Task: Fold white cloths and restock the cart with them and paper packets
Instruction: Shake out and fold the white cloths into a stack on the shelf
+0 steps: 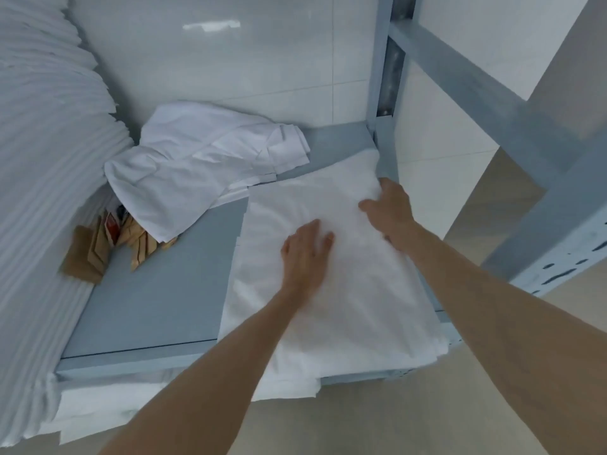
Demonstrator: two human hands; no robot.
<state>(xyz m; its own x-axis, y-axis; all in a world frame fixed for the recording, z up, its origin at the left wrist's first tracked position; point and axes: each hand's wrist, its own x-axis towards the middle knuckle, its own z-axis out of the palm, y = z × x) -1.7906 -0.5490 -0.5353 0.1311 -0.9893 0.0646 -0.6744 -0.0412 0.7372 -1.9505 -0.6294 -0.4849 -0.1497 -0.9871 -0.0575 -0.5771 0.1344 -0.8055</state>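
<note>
The folded white cloth (331, 257) lies on the right side of the grey cart shelf (157, 290), its near edge hanging over the front. It looks soft, light and limp, best taken at edges or corners. The left hand (307, 254) presses flat on it, fingers straight; the right hand (389, 211) grips its far right edge. A crumpled cloth (197, 172) and brown paper packets (108, 244) lie well apart, left.
</note>
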